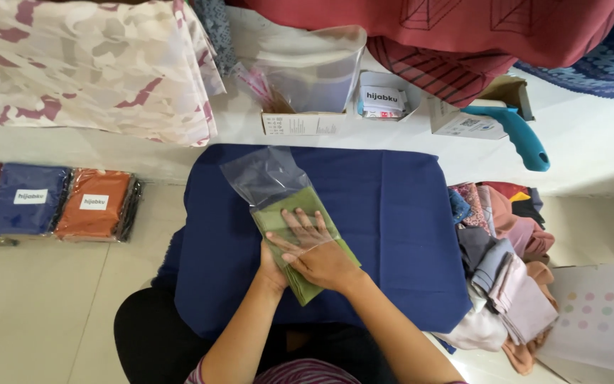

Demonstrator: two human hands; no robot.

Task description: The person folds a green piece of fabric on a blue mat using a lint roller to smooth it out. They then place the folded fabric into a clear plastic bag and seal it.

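A folded olive-green cloth [286,213] lies partly inside a clear plastic bag [261,174] on a navy blue cloth [392,220] spread in front of me. My right hand [314,245] rests flat on the green cloth with fingers spread; the fingertips seem to lie under the bag's film. My left hand [271,267] sits at the cloth's near left edge, mostly covered by the right hand, and appears to grip that edge. The bag's far end is empty and points up-left.
Bagged folded cloths, navy [26,199] and orange [94,205], lie at the left. A heap of loose folded cloths [506,263] sits at the right. Behind are a box of plastic bags [307,85], a white tub [385,96] and a teal-handled tool [516,135].
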